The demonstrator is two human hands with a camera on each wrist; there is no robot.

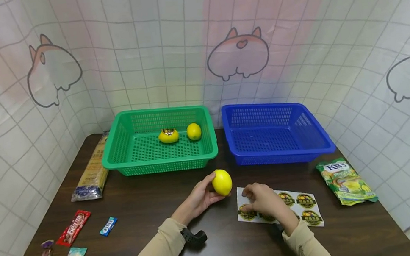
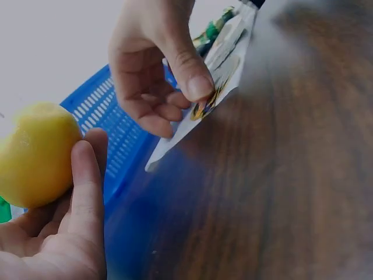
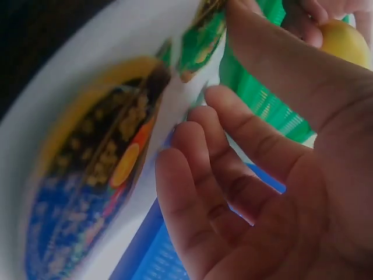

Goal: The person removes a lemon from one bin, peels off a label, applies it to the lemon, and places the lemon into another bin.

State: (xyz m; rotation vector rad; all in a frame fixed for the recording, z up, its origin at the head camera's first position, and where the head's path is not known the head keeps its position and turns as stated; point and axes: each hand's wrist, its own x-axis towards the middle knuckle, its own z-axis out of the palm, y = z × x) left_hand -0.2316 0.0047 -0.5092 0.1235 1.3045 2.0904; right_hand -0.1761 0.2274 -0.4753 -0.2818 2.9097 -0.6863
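Observation:
A yellow lemon (image 1: 222,182) is held in my left hand (image 1: 199,198), thumb and fingers curled round its side. The same lemon (image 2: 38,154) fills the left edge of the left wrist view. My right hand (image 1: 267,200) is at the left part of a white sheet of round stickers (image 1: 308,210), fingers loosely bent and thumb pointing down at a sticker. In the right wrist view the right hand's fingers (image 3: 189,146) are beside the sheet, with nothing visible between them; whether the thumb touches a sticker cannot be told. Part of the sheet is hidden under this hand.
Behind the hands stand a green basket (image 1: 163,163) holding a stickered lemon (image 1: 169,136) and a plain one (image 1: 194,132), and a blue basket (image 1: 281,155). A Fox's candy bag (image 1: 346,182) lies right; a noodle-like packet (image 1: 92,169) and several wrapped sweets (image 1: 73,228) lie left.

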